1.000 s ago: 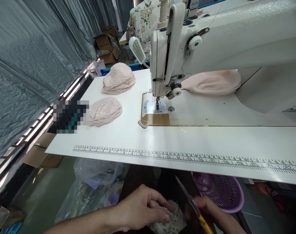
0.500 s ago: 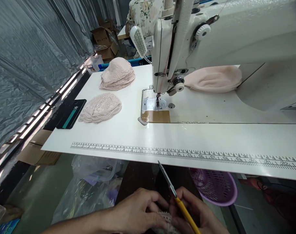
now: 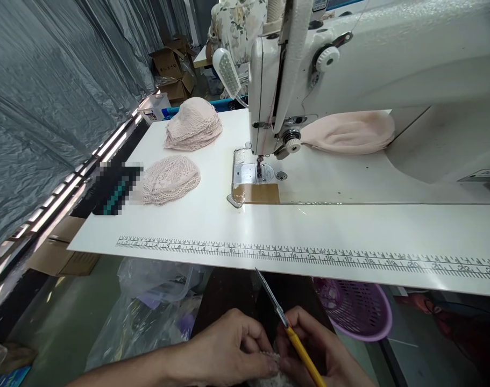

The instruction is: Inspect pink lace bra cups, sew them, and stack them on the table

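Low in the view, below the table's front edge, my left hand [image 3: 228, 346] pinches a piece of pale lace [image 3: 272, 376]. My right hand [image 3: 315, 344] is beside it, fingers closed around yellow-handled scissors [image 3: 300, 349] whose metal blades point up and left to the table edge. Its fingertips also meet the lace, most of which is hidden by the hands. On the white table [image 3: 180, 223] lie two piles of pale pink lace pieces, the back one [image 3: 194, 124] and the front one [image 3: 172, 180].
A white sewing machine [image 3: 390, 59] stands at the right, with pink fabric [image 3: 349, 131] under its arm. A purple basket [image 3: 360, 312] and plastic bags [image 3: 140, 322] are below the table. A person in a floral top [image 3: 234, 27] is behind.
The scissors and my right hand have shifted slightly left. My left hand's fingers have moved a little over the lace. The view has shifted slightly.
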`<state>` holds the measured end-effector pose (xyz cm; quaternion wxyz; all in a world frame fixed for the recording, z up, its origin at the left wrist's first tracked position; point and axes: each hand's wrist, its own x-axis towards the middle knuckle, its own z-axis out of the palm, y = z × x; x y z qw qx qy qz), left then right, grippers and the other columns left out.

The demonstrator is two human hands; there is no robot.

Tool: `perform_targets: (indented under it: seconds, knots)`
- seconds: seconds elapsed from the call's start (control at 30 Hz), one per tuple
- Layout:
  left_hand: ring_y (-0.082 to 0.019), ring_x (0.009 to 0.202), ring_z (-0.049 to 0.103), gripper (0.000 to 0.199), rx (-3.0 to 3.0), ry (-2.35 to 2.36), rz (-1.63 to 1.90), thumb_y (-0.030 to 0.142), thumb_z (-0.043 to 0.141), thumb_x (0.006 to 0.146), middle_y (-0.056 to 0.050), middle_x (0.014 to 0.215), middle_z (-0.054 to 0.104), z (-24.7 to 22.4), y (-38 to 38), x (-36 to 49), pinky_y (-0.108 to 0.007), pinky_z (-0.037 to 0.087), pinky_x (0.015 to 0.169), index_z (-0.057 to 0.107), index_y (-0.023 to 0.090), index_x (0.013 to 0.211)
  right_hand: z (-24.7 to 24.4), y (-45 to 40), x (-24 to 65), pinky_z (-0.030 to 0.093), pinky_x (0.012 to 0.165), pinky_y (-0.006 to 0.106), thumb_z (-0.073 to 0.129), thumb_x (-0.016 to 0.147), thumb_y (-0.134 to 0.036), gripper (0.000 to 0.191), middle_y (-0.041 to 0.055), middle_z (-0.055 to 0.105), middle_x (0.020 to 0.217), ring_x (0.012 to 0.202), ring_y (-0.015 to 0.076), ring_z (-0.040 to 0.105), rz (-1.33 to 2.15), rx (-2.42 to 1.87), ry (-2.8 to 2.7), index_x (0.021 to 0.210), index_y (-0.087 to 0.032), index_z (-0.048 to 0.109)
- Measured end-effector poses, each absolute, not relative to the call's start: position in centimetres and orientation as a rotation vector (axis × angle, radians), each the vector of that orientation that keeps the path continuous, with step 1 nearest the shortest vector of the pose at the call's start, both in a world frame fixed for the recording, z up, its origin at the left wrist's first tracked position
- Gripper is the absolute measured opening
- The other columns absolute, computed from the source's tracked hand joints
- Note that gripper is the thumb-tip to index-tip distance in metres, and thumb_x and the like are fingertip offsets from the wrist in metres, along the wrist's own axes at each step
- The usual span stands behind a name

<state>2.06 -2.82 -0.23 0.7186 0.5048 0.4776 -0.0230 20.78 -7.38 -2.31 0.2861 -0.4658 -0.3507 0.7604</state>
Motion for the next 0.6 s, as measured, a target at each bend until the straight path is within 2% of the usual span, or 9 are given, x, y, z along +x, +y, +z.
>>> perform_targets:
  seconds: [0.1, 0.2, 0.27, 0.4, 0.47, 0.6]
  knots:
    - [-0.005, 0.042, 0.030, 0.026, 1.075, 1.069, -0.043, 0.037, 0.069, 0.073, 0.007, 0.049, 0.046, -0.3, -2.9, 2.2, -0.017, 0.020, 0.040, 0.065, 0.012, 0.078, -2.4, -7.4, 20.7, 0.031, 0.054, 0.020, 0.077, 0.071, -0.043, 0.040, -0.0074, 0.049, 0.068, 0.060, 0.0079, 0.037, 2.006, -1.254, -0.956, 0.080, -0.022, 0.044]
    - [-0.005, 0.043, 0.032, 0.037, 1.031, 1.087, -0.037, 0.032, 0.075, 0.068, 0.009, 0.050, 0.048, -0.4, -3.1, 2.3, -0.016, 0.024, 0.043, 0.066, 0.014, 0.099, -2.4, -7.4, 20.6, 0.031, 0.055, 0.020, 0.076, 0.072, -0.040, 0.039, -0.0077, 0.048, 0.066, 0.060, 0.0083, 0.036, 1.948, -1.291, -0.953, 0.077, -0.022, 0.042]
    - [-0.005, 0.044, 0.034, 0.043, 1.025, 1.108, -0.060, 0.029, 0.078, 0.065, 0.010, 0.050, 0.048, -0.4, -3.3, 2.4, -0.016, 0.025, 0.043, 0.066, 0.016, 0.104, -2.4, -7.5, 20.5, 0.029, 0.054, 0.020, 0.075, 0.072, -0.038, 0.038, -0.0087, 0.045, 0.064, 0.059, 0.0081, 0.033, 1.935, -1.311, -0.927, 0.076, -0.022, 0.041]
    - [-0.006, 0.044, 0.036, 0.021, 1.118, 1.150, -0.095, 0.030, 0.072, 0.071, 0.007, 0.050, 0.048, -0.4, -3.6, 2.5, -0.017, 0.024, 0.041, 0.070, 0.012, 0.081, -2.4, -7.7, 20.4, 0.029, 0.054, 0.020, 0.075, 0.072, -0.038, 0.037, -0.0093, 0.043, 0.064, 0.058, 0.0075, 0.033, 1.969, -1.285, -0.909, 0.078, -0.022, 0.042]
    - [-0.006, 0.045, 0.037, 0.020, 1.143, 1.134, -0.084, 0.030, 0.069, 0.074, 0.006, 0.050, 0.049, -0.4, -3.6, 2.4, -0.017, 0.025, 0.042, 0.069, 0.011, 0.074, -2.3, -7.7, 20.7, 0.030, 0.055, 0.020, 0.074, 0.073, -0.039, 0.036, -0.0087, 0.044, 0.065, 0.058, 0.0076, 0.034, 1.977, -1.282, -0.912, 0.079, -0.022, 0.043]
    - [-0.005, 0.045, 0.035, 0.021, 1.056, 1.063, -0.027, 0.032, 0.069, 0.074, 0.006, 0.051, 0.049, -0.6, -3.5, 2.2, -0.017, 0.025, 0.043, 0.070, 0.011, 0.074, -1.9, -7.5, 21.8, 0.034, 0.058, 0.020, 0.074, 0.075, -0.040, 0.034, -0.0060, 0.052, 0.073, 0.062, 0.0086, 0.040, 2.091, -1.231, -0.961, 0.082, -0.022, 0.045]
